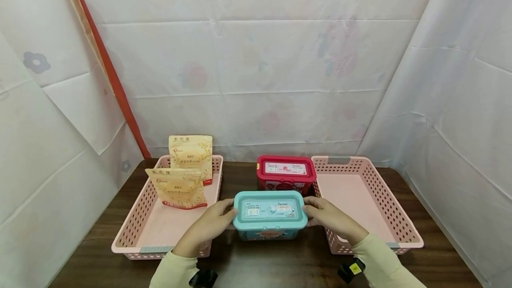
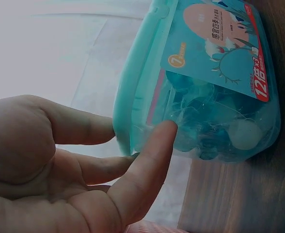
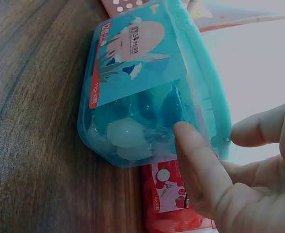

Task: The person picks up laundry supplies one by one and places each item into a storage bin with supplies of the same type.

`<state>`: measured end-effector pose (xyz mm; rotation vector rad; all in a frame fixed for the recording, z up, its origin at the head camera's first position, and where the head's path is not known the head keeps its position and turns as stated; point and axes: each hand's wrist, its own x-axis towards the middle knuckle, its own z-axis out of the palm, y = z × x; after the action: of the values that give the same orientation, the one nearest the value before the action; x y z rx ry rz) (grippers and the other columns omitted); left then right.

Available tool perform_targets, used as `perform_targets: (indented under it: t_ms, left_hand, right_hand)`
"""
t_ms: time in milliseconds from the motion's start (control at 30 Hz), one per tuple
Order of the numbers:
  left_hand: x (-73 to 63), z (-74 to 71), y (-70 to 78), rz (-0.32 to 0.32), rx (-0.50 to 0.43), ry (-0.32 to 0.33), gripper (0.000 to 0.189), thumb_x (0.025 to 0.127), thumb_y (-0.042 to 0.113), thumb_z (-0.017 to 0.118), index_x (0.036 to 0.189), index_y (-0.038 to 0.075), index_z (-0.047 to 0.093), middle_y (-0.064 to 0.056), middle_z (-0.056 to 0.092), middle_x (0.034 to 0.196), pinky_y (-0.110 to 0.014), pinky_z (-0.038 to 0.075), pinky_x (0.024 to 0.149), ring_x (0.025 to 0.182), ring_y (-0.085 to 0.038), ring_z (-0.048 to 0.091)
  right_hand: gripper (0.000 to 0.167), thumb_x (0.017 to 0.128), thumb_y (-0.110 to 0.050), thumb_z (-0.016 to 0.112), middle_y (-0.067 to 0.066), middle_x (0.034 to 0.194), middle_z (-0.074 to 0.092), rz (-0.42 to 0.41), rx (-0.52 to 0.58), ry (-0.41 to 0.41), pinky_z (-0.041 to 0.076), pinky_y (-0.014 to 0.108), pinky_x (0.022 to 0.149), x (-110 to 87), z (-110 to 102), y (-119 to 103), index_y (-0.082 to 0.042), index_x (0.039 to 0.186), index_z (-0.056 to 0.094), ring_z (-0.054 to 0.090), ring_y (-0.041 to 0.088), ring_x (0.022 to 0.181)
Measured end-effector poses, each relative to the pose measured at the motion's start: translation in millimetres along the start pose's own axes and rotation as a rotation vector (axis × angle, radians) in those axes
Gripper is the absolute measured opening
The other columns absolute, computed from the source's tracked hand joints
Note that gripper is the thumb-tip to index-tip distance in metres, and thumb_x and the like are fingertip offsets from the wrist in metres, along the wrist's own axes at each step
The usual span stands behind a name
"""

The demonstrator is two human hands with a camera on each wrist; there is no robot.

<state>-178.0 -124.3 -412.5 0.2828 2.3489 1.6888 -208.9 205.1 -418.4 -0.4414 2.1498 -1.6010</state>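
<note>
A teal lidded tub of laundry pods (image 1: 270,217) stands at the middle front of the dark wooden table, its base at or close to the tabletop. My left hand (image 1: 212,221) holds its left end, fingers at the lid's edge and on the clear side wall (image 2: 191,116). At the opposite end, my right hand (image 1: 332,217) grips the tub in the same way. Rounded pods show through the wall (image 3: 133,133). Directly behind stands a red tub of similar shape (image 1: 286,172), partly hidden by the teal one.
To the left, a pink perforated basket (image 1: 154,230) contains two yellow pouches (image 1: 180,190), one behind the other. Another pink basket (image 1: 372,203) stands on the right, close beside the red tub. White patterned sheets (image 1: 256,66) hang behind and along both sides of the table.
</note>
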Motion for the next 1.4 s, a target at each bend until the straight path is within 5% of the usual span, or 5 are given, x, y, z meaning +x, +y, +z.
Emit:
perform_targets:
  t_ms: [600, 900, 1400]
  left_hand:
    - [-0.6, -9.1, 4.8, 0.017, -0.196, -0.056, 0.055, 0.106, 0.018, 0.052, 0.147, -0.015, 0.033, -0.029, 0.055, 0.129, -0.044, 0.056, 0.087, 0.096, -0.034, 0.071]
    - [0.9, -10.1, 15.6, 0.065, -0.273, 0.002, 0.057, 0.101, 0.022, 0.063, 0.145, -0.009, 0.043, -0.025, 0.057, 0.128, -0.043, 0.057, 0.085, 0.098, -0.026, 0.068]
    - [-2.8, -9.6, 31.8, 0.077, -0.427, 0.064, 0.052, 0.098, 0.021, 0.067, 0.143, -0.002, 0.052, -0.020, 0.060, 0.128, -0.037, 0.057, 0.086, 0.100, -0.023, 0.068]
  right_hand:
    - [0.057, 0.106, -0.023, 0.052, 0.022, 0.121, 0.061, -0.036, 0.044, 0.101, 0.058, 0.033, 0.081, -6.3, -8.0, -3.3, 0.017, 0.143, 0.037, 0.066, 0.023, 0.097]
    - [0.058, 0.105, -0.020, 0.055, 0.027, 0.124, 0.058, -0.093, 0.151, 0.148, 0.058, 0.034, 0.081, -15.6, -8.9, -14.4, 0.018, 0.144, 0.036, 0.067, 0.020, 0.096]
    - [0.054, 0.104, -0.020, 0.056, 0.011, 0.110, 0.068, -0.122, 0.254, 0.256, 0.057, 0.024, 0.073, -25.1, -13.4, -33.4, 0.015, 0.142, 0.042, 0.064, 0.014, 0.088]
